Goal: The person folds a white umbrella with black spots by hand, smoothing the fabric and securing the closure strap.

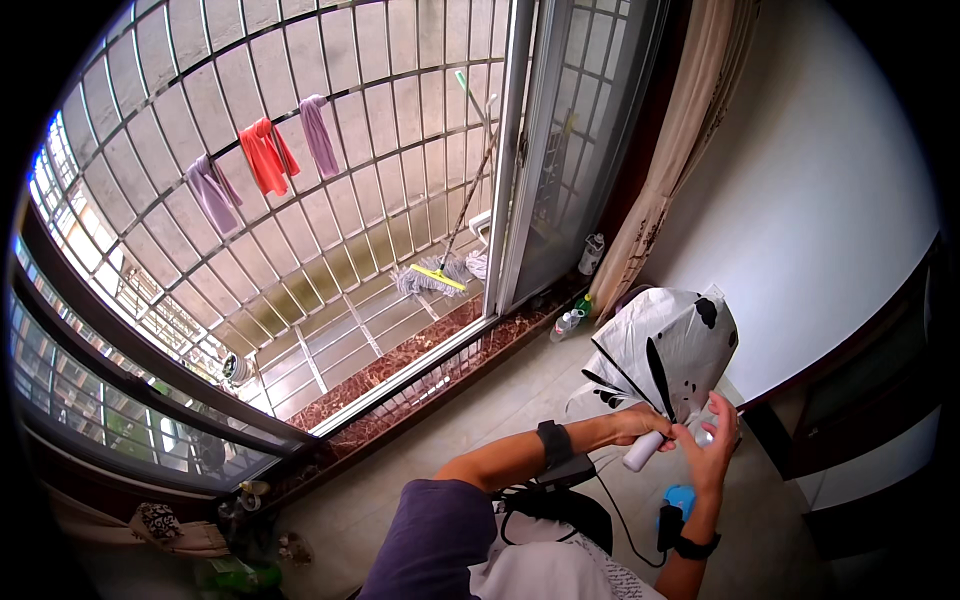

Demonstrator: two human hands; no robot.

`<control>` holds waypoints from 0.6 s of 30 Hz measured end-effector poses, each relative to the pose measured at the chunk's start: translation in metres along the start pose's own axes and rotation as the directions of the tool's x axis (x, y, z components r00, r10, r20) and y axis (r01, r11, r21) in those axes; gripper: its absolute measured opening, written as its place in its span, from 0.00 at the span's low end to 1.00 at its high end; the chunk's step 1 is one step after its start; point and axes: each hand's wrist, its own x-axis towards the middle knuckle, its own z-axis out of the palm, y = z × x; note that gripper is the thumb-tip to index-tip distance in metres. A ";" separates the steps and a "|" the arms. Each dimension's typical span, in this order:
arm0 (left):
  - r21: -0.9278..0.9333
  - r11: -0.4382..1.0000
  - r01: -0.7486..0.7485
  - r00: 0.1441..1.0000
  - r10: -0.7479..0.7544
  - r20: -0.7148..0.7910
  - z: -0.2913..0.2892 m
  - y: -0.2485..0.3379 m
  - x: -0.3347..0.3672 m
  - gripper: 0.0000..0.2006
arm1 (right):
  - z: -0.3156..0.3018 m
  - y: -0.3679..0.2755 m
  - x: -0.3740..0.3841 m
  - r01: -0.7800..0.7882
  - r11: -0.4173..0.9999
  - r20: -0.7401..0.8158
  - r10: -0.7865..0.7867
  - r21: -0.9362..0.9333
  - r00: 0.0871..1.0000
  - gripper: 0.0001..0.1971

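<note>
A white cloth cover (668,335) with black printed shapes bulges up in front of me, gathered at its lower end; what it covers is hidden. My left hand (640,425) is closed on the gathered edge. Close beside it, my right hand (708,455) has its thumb against the same edge and its fingers bent round the side; part of this grip is hidden. A pale, smooth cylinder (643,452) sticks out below my left hand, toward me. I cannot tell whether it joins what is under the cloth.
A blue object (680,498) lies on the tiled floor below my right wrist. Bottles (566,322) stand by the window sill near a beige curtain (650,180). Beyond the sliding window (560,150) are a mop (432,278) and cloths (265,155) hung on metal bars.
</note>
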 end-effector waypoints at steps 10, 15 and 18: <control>0.103 0.989 -0.105 0.990 0.114 -0.084 -0.004 -0.002 0.001 0.05 | 0.020 0.020 0.012 0.039 0.974 -0.087 -0.060 -0.224 0.994 0.11; -0.090 0.991 -0.097 0.993 0.091 -0.073 -0.008 0.004 0.002 0.07 | 0.023 0.032 0.008 -0.094 0.990 -0.278 0.060 -0.109 0.959 0.16; -0.034 0.992 -0.123 0.982 0.116 -0.147 -0.004 0.000 0.009 0.06 | 0.016 0.021 0.014 -0.091 0.988 -0.366 0.038 -0.127 0.930 0.23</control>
